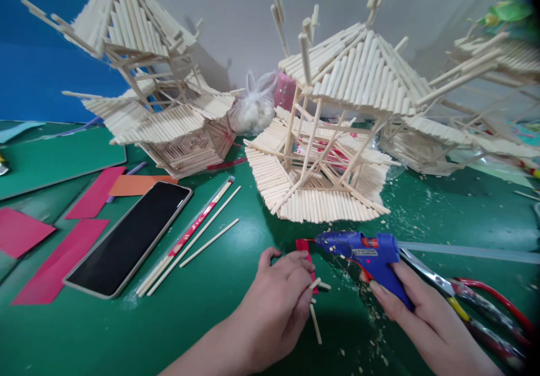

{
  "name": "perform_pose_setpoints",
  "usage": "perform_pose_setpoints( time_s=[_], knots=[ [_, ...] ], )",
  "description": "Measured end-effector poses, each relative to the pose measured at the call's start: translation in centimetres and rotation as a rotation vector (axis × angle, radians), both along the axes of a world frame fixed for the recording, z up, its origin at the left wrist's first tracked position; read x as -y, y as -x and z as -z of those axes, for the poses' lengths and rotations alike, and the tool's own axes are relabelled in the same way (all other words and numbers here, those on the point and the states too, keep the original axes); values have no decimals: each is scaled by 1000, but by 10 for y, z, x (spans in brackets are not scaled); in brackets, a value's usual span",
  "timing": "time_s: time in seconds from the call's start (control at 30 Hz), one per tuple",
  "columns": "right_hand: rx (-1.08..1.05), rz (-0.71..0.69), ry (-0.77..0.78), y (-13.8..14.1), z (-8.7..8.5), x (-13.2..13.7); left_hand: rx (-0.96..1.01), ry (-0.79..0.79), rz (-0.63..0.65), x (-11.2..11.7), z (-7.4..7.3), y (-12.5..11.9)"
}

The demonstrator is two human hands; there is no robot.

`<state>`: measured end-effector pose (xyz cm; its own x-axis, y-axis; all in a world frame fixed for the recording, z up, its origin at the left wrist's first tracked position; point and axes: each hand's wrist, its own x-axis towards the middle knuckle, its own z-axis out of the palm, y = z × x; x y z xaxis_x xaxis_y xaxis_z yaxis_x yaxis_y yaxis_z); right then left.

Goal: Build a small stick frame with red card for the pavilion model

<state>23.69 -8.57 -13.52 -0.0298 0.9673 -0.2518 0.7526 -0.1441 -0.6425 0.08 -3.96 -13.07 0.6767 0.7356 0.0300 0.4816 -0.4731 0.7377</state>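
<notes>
My right hand grips a blue hot glue gun by its handle, fingers close to the red trigger. The gun's nozzle meets the top end of a small red paper strip on the table. My left hand is curled over that strip with its fingers pressed down on it, hiding part of it. Short wooden stick pieces stick out from beside and under the left fingers; whether they are held I cannot tell. A long translucent glue stick runs out of the gun's rear.
Pagoda-like stick models stand behind, another at left. Left of my hands lie a phone, wrapped chopsticks and pink paper pieces. Scissors and red-handled pliers lie beside my right hand.
</notes>
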Motion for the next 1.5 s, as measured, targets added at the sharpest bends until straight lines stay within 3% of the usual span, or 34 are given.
perform_pose_setpoints(
  time_s=[0.77,1.23,1.33,1.5],
  knots=[
    [120,94,-47,-3,4,8,13,-2,-2,1,-1,1],
    [-12,-52,-35,18,-13,-6,19,-19,-11,0,2,0],
    [12,15,-69,13,-11,-4,20,-6,-15,0,0,0],
    [-69,249,-127,-3,-6,5,22,6,-22,1,0,0]
  ],
)
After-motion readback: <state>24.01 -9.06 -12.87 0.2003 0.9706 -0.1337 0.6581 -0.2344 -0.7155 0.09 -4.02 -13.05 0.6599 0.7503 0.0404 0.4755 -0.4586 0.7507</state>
